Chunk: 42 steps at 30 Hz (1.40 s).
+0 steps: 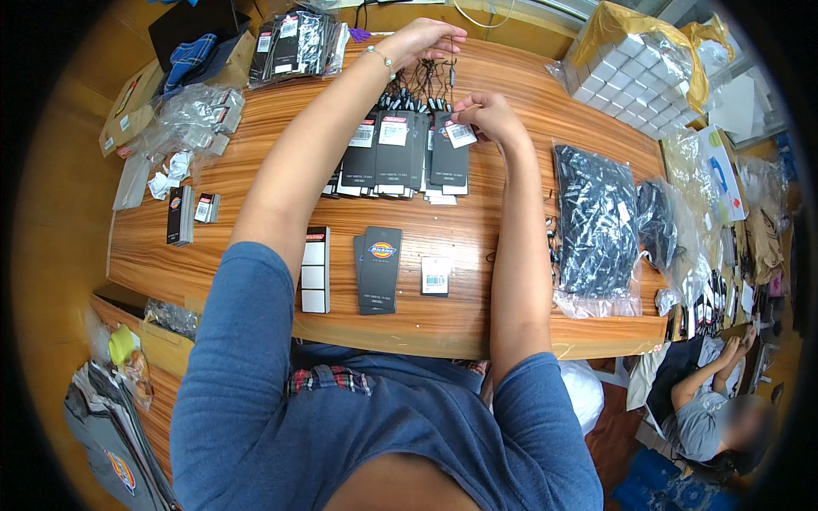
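At the far side of the table my left hand [423,41] is closed, with a thin black string [452,72] pinched at its fingertips and drawn up. My right hand [492,119], nearer to me, grips a small white barcode tag [461,134] between thumb and fingers. That tag lies over a black hang tag [449,166], on the right end of a spread pile of hang tags [394,166]. Black strings [422,81] with small plastic ends fan out beyond the pile. Closer to me lie two overlapping black cards [380,272] and a small barcode card [434,277].
A strip-like stack of tags [315,277] lies at the front left. Two small card stacks [180,215] stand farther left. To the right is a clear bag of black strings [596,221]; behind it, a bag of white boxes [635,72]. Another person [707,417] sits at lower right.
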Available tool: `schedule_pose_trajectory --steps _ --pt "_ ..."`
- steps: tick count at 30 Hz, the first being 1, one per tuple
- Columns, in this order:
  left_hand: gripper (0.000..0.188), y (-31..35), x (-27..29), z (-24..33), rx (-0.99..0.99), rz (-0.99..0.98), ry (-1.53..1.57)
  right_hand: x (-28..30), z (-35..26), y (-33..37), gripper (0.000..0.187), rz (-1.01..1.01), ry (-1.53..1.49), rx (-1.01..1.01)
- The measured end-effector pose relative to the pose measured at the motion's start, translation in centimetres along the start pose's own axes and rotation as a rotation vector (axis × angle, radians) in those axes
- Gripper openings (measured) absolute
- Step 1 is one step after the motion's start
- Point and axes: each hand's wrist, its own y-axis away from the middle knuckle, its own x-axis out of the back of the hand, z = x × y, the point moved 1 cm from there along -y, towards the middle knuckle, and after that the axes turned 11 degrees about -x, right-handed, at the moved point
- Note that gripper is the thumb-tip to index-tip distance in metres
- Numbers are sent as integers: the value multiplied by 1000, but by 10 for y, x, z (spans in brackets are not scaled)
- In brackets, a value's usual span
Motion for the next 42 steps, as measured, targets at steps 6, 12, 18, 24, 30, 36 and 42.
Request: schedule_pose_trajectory --steps 6,12,18,24,30,36,42 --pt "27 -1 -4 -6 66 -5 -57 -5 8 -8 11 -33 31 -3" --pt "26 0 -3 -22 76 90 -79 -13 2 -6 9 34 25 -13" --pt "27 -2 2 -32 44 103 -158 -11 1 -6 12 43 212 21" --pt "27 -22 4 -50 -45 53 -332 -11 -5 6 16 56 218 -3" --pt "30 -50 18 -88 -56 -37 -506 -9 -10 10 20 11 353 -47" --pt "37 -40 27 -73 -109 147 -606 -1 -9 5 21 229 377 100" --pt "45 44 21 -3 -542 128 -466 11 -23 20 28 305 354 286"
